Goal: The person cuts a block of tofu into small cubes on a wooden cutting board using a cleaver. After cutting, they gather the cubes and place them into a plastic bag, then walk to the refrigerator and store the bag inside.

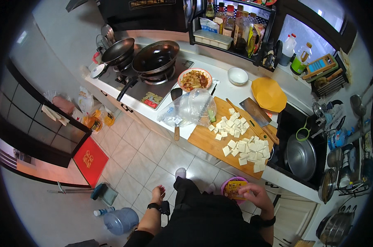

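My left hand (158, 195) hangs low beside my leg over the tiled floor, fingers loosely curled, with nothing seen in it. On the other side my right hand (255, 195) is held with its fingers bent and apart. In the picture it overlaps a pink bin (222, 186) on the floor, in which a yellow package (235, 187) shows. Before me a wooden cutting board (205, 136) bears two heaps of cut white tofu (249, 149). A cleaver (253, 111) and a pair of chopsticks (253, 125) lie across its far right part.
Left of the board lie a clear plastic bag (186, 109) and a spatula (177, 133). A plate of cooked food (195, 79), a white bowl (237, 76) and a yellow plate (269, 94) stand behind. Two woks (155, 58) (118, 51) sit on the stove. A metal basin (301, 156) rests in the sink.
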A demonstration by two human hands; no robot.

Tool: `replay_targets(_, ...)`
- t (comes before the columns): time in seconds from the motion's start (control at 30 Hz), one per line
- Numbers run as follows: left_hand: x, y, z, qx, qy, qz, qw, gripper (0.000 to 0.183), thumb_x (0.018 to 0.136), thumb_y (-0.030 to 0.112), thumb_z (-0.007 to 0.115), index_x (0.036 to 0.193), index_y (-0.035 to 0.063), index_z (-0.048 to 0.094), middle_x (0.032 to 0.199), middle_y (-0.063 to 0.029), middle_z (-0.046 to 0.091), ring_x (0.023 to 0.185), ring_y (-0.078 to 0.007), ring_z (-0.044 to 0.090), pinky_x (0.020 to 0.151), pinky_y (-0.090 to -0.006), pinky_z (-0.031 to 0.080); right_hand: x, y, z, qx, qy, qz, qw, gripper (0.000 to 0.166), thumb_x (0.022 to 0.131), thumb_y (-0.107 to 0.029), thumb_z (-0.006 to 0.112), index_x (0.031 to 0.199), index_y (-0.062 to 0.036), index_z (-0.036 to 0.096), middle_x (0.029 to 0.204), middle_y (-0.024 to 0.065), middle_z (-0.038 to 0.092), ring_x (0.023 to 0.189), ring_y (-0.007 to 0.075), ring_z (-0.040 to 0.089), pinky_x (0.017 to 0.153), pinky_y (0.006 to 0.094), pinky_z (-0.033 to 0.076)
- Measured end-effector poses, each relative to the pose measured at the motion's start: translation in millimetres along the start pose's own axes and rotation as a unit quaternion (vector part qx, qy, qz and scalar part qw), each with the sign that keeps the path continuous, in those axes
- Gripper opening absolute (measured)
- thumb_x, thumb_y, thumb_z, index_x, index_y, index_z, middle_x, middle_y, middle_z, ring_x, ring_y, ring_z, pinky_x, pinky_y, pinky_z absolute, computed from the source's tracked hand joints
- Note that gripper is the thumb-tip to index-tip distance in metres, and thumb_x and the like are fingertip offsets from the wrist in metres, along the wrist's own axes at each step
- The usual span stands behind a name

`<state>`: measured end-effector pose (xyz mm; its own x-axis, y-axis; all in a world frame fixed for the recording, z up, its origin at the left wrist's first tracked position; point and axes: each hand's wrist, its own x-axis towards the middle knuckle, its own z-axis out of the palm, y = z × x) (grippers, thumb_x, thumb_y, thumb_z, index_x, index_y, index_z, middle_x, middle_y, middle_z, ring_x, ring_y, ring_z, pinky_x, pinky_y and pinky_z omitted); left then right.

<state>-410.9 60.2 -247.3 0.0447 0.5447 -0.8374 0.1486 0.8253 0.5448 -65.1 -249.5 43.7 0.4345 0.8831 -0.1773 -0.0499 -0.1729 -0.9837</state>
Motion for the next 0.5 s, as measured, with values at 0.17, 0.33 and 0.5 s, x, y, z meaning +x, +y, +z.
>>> replay_targets(0.17,3.6,3.6,-43.6,0.199,0.049,-0.019,0.979,0.027,0.093,0.024,0.046,0.114,0.0100,0.057,0.103,-0.0076,0.064,0.093,-0.0204,0.061,0.080,-0.0372,0.046,-22.9,-7.9,-18.9,-0.062,-0.230,0.036,0.971,0.009,0.085,-0.014,0.074,0.088,-0.0067,0.070,0.082,0.0026,0.065,0.079,0.0135,0.062,0.073,0.0271,0.049)
replay_targets(0.33,7.8,7.2,-45.4,0.156,0.021,-0.011,0.987,0.032,0.094,0.025,0.046,0.121,0.0091,0.055,0.110,-0.0085,0.063,0.099,-0.0220,0.061,0.086,-0.0399,0.046,-56.7,10.6,-24.0,-0.109,-0.294,0.151,0.938,0.013,0.084,-0.013,0.073,0.090,-0.0048,0.065,0.080,0.0037,0.062,0.075,0.0144,0.059,0.068,0.0275,0.048)
replay_targets(0.5,20.2,11.6,-18.5,0.162,-0.033,-0.005,0.986,0.035,0.095,0.025,0.045,0.124,0.0080,0.055,0.115,-0.0091,0.063,0.104,-0.0232,0.061,0.089,-0.0409,0.046,-64.6,-8.7,-25.1,-0.201,-0.290,0.146,0.924,0.013,0.079,-0.006,0.070,0.089,-0.0049,0.061,0.080,0.0042,0.061,0.075,0.0168,0.060,0.068,0.0295,0.048)
